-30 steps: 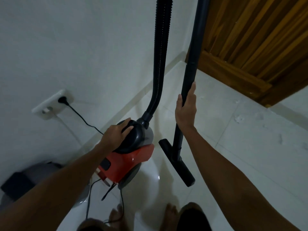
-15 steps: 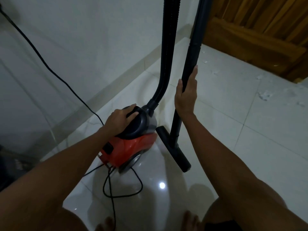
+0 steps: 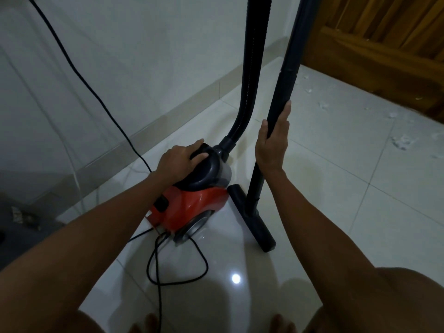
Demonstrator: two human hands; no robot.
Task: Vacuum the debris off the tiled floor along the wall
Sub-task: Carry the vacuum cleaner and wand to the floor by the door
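Note:
A red and dark grey canister vacuum [image 3: 199, 203] sits on the white tiled floor [image 3: 360, 212] near the wall. My left hand [image 3: 180, 158] grips its dark top handle. My right hand [image 3: 272, 143] is wrapped around the black wand [image 3: 286, 87], which stands almost upright. The wand's floor nozzle [image 3: 252, 217] rests on the tiles just right of the canister. A ribbed black hose [image 3: 249, 68] rises from the canister's front and leaves the top of the view. White debris [image 3: 401, 141] lies scattered on the tiles at the far right, near the door.
The white wall [image 3: 144, 56] with a beige skirting runs diagonally on the left. A brown wooden door [image 3: 384, 39] closes the far right corner. The black power cord [image 3: 96, 92] hangs along the wall and loops on the floor by my feet [image 3: 149, 323]. A grey object [image 3: 21, 227] sits at left.
The view has dropped lower and closer to the floor. The canister now rests on the tiles, slightly farther from the wall socket, which has left the view. Both hands keep their grips.

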